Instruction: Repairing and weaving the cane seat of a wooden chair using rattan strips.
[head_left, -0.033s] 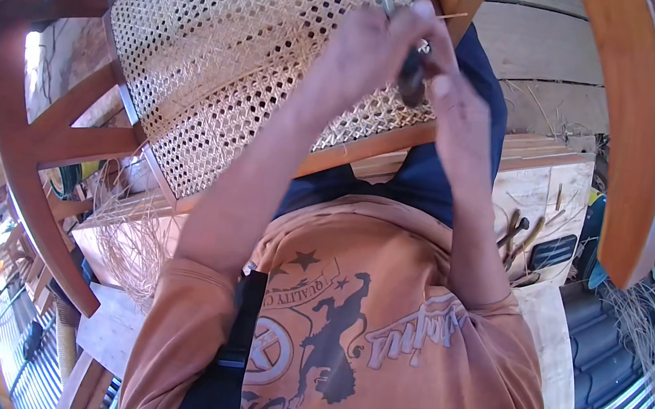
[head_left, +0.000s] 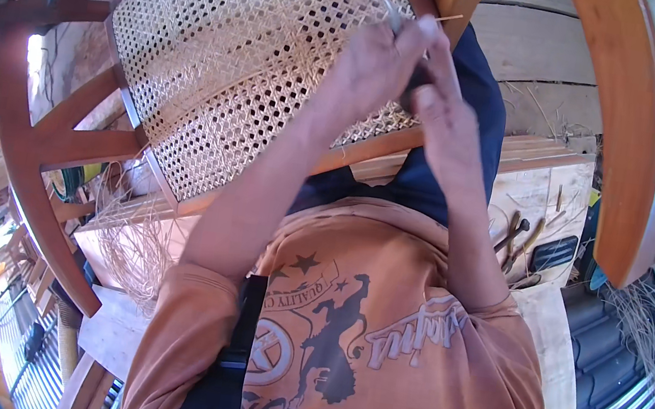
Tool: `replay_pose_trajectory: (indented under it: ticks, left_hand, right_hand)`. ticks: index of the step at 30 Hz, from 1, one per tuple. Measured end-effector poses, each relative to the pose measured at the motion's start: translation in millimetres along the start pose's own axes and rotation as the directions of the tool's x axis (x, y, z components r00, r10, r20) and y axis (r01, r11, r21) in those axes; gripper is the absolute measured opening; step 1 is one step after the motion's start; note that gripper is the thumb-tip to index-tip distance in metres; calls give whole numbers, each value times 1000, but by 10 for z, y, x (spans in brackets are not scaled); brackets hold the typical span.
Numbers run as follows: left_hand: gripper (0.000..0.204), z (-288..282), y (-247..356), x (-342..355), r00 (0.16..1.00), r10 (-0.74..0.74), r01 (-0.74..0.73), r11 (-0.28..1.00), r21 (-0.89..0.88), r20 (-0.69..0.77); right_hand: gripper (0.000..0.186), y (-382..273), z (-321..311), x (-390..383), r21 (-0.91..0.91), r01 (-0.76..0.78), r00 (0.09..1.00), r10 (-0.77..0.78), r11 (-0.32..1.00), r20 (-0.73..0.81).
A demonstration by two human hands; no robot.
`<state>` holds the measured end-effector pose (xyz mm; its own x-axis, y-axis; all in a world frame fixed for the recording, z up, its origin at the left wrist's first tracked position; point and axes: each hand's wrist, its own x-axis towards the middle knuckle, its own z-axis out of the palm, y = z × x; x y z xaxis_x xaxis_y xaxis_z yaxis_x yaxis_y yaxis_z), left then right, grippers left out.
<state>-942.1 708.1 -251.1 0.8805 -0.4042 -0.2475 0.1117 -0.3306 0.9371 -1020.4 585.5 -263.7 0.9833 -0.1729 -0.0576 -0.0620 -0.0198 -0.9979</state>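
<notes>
My left hand (head_left: pixel 368 64) is closed around a tool with a shiny metal tip (head_left: pixel 393 14) and a dark handle (head_left: pixel 419 79); blur and fingers hide its exact kind. Against it, at the fingertips, is my right hand (head_left: pixel 450 121), fingers bent together over something I cannot make out. A thin cane strand (head_left: pixel 452 18) sticks out to the right from where the fingertips meet. Both hands are above the right side of a woven cane panel (head_left: pixel 224 48), set in a brown wooden chair frame (head_left: pixel 367 158) that lies across my lap.
Curved chair legs and rails (head_left: pixel 22 111) rise on the left, and a broad wooden piece (head_left: pixel 628 121) arches at the right. Loose cane strands (head_left: pixel 133 248) hang at lower left. Hand tools (head_left: pixel 517 239) and a dark flat object (head_left: pixel 553 253) lie on a pale board to my right.
The two hands have drawn slightly closer together, the right one shifting a little left and down. The tool's dark handle is now more covered by fingers.
</notes>
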Motion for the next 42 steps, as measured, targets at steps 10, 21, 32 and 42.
replay_pose_trajectory:
  ticks: [10,21,32,42]
  left_hand:
    - [35,28,-28,394,1000,23,-22,981,195,-7]
    - [33,-158,-16,582,987,-108,100,992,73,118]
    - [33,-322,282,929,849,8,-395,673,625,528]
    - [32,-267,149,717,900,-295,128,882,453,322]
  right_hand:
    - [32,248,-262,-437,261,-246,954,281,933,-105]
    - [30,371,-293,-375,208,-189,977,205,960,-59]
    - [31,390,-277,-350,230,-175,979,194,957,-61]
    - [31,414,-275,-328,251,-194,973,218,948,-71]
